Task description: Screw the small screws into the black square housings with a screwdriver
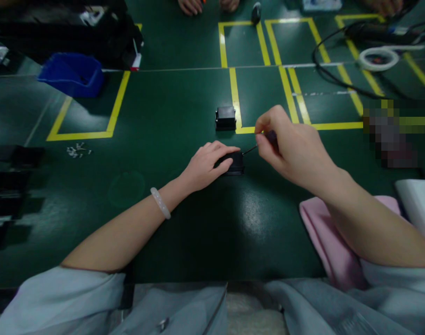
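Observation:
My left hand (209, 164) is closed on a small black box-shaped part (237, 164) lying on the green table, thumb and fingers along its near and far sides. From the right, my right hand (291, 148) grips a screwdriver (250, 150) by its dark handle, mostly hidden in the fingers. The thin metal shaft slants down to the left, its tip at the part's right end. Just beyond my hands stands another black box-shaped part (226, 118) with metal bits at its sides. Small screws (77, 150) lie loose in a pile to the left.
A blue bin (72, 74) sits at the back left beside stacked black objects. Several black parts (10, 186) line the left edge. Pink cloth (329, 232) lies under my right forearm. Cables (333, 77) run at the back right. Another person's hands (190, 5) show at the far side.

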Action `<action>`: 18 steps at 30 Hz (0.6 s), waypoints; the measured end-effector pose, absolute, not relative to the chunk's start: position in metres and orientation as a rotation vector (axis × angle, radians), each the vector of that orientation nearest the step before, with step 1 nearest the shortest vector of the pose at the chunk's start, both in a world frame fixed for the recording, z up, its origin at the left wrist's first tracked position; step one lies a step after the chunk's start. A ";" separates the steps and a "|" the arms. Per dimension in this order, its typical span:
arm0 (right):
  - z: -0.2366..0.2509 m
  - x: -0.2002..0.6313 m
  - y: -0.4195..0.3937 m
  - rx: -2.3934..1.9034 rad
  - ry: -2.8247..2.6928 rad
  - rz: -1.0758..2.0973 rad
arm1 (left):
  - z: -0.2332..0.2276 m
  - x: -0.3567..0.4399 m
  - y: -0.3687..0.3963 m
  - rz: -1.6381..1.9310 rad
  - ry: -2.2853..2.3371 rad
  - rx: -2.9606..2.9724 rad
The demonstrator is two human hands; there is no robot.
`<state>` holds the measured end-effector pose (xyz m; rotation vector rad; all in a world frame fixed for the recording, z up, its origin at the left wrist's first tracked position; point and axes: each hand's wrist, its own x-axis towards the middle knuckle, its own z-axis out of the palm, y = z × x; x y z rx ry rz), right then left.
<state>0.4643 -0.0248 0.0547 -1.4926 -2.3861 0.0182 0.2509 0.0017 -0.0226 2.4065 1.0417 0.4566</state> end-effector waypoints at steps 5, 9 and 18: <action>0.054 0.466 -0.025 -1.484 -2.428 -0.037 | -0.022 0.251 0.002 0.444 1.057 2.406; 0.054 0.465 -0.025 -1.495 -2.396 0.019 | -0.022 0.251 0.002 0.442 1.057 2.408; 0.055 0.466 -0.025 -1.474 -2.426 -0.034 | -0.022 0.251 0.002 0.447 1.046 2.397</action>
